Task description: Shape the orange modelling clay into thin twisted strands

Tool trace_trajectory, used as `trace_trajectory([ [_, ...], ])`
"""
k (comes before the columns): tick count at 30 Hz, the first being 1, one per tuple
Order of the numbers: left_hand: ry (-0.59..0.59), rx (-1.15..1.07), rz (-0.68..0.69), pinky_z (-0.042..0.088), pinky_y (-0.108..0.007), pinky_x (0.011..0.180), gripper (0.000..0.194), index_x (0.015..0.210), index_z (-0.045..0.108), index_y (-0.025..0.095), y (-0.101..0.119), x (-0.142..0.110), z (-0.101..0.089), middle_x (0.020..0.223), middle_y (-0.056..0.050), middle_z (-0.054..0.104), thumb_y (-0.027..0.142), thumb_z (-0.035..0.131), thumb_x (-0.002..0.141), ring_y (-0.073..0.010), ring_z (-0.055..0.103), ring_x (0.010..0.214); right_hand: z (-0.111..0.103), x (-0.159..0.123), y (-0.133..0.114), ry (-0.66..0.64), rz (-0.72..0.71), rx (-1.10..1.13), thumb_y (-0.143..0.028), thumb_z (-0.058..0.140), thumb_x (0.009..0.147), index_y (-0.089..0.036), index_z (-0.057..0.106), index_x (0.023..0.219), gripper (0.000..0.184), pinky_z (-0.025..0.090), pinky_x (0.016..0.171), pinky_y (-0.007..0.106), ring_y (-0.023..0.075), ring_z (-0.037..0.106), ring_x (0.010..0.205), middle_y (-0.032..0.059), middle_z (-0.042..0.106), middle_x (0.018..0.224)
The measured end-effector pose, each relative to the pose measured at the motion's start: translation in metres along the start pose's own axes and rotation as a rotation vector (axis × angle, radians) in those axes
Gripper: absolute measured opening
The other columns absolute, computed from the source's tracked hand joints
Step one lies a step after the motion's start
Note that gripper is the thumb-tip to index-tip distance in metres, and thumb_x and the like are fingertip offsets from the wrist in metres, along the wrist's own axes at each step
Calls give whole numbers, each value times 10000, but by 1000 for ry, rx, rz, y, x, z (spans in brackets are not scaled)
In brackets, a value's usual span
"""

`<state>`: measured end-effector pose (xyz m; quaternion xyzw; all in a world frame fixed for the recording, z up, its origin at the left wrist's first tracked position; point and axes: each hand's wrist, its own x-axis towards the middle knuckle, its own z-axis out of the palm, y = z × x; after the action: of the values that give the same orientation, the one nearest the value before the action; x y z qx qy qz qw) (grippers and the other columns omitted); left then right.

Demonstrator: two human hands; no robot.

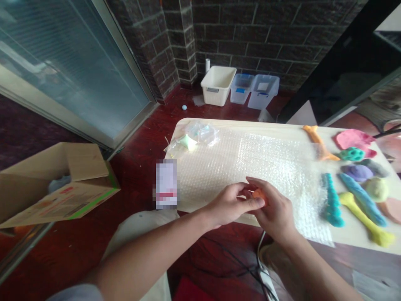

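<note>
My left hand (230,202) and my right hand (275,211) meet at the near edge of a pale table (354,234). Both pinch a small lump of orange clay (259,193), which is mostly hidden between the fingers. Under the hands lies a sheet of bubble wrap (250,163) spread over the table. To the right lie several clay shapes: a teal ridged piece (330,202), a yellow bone shape (365,217), a blue roll (361,198), an orange bone shape (319,142) and a pink slab (352,138).
Clear plastic bags with pale green clay (196,136) lie at the table's far left corner. An open cardboard box (59,184) sits on the red floor to the left. A white basket (218,83) and two clear bins (255,88) stand by the brick wall.
</note>
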<state>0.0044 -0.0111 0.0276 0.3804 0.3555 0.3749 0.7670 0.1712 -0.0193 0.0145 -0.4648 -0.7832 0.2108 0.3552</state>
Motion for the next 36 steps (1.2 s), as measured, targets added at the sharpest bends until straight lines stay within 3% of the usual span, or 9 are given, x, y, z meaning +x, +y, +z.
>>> trace_trajectory([
  [6, 38, 7, 24, 521, -331, 844, 354, 1036, 741, 117, 2, 7, -7, 999, -91, 712, 370, 837, 808, -188, 651, 893, 1, 5, -8, -85, 27, 173, -222, 715, 847, -189, 383, 1537, 766, 540, 1070, 540, 344, 581, 1317, 197, 535, 1468],
  [10, 33, 4, 51, 529, -333, 880, 425, 1058, 758, 101, 11, 10, -12, 1014, -111, 735, 411, 856, 783, -203, 670, 934, -6, 9, -6, -49, 129, 315, -274, 618, 974, -229, 496, 1467, 511, 538, 1057, 528, 319, 610, 1289, 162, 592, 1430],
  [14, 74, -96, 32, 549, -348, 876, 470, 1035, 736, 87, 13, 11, -12, 994, -106, 716, 405, 894, 727, -205, 674, 926, -6, 14, -3, -15, 136, 238, -299, 620, 1002, -240, 637, 1341, 345, 559, 994, 475, 293, 658, 1190, 131, 676, 1298],
  [19, 110, -212, -16, 537, -300, 755, 412, 1119, 652, 136, 11, 8, -12, 984, -76, 666, 428, 753, 847, -176, 637, 874, -2, 15, -5, -7, 36, 122, -295, 652, 984, -219, 645, 1302, 326, 559, 977, 431, 277, 665, 1161, 127, 687, 1272],
  [22, 61, -65, 7, 467, -272, 641, 377, 1070, 649, 144, 5, 8, -14, 876, -43, 610, 497, 606, 944, -143, 560, 738, 2, 12, -5, -10, 4, 60, -304, 707, 946, -202, 599, 1345, 425, 580, 900, 409, 270, 687, 1059, 127, 700, 1194],
  [26, 34, 258, 75, 475, -329, 761, 287, 993, 652, 172, -4, 7, -15, 859, -40, 621, 449, 585, 969, -175, 578, 794, 7, 7, -3, -44, -22, 41, -291, 725, 917, -204, 595, 1329, 441, 587, 795, 388, 266, 692, 963, 109, 703, 1083],
  [29, 13, 322, 84, 485, -355, 837, 213, 1017, 642, 169, -2, 4, -13, 953, -67, 653, 368, 598, 958, -204, 609, 894, 8, 7, -4, -37, -21, 38, -256, 718, 904, -209, 627, 1267, 377, 586, 770, 376, 255, 691, 925, 92, 698, 1032],
  [32, 28, 276, 90, 484, -326, 772, 245, 1034, 641, 158, 6, 3, -12, 936, -70, 644, 385, 596, 957, -189, 598, 845, 6, 10, -8, -34, -19, 60, -281, 756, 877, -204, 607, 1321, 475, 588, 832, 407, 273, 682, 999, 111, 683, 1114],
  [36, 131, 171, 95, 413, -262, 592, 264, 943, 680, 155, 15, 5, -17, 738, -18, 592, 388, 557, 952, -131, 514, 633, 5, 10, -14, -37, -7, 146, -301, 762, 875, -208, 529, 1427, 606, 569, 910, 473, 302, 632, 1125, 146, 629, 1271],
])
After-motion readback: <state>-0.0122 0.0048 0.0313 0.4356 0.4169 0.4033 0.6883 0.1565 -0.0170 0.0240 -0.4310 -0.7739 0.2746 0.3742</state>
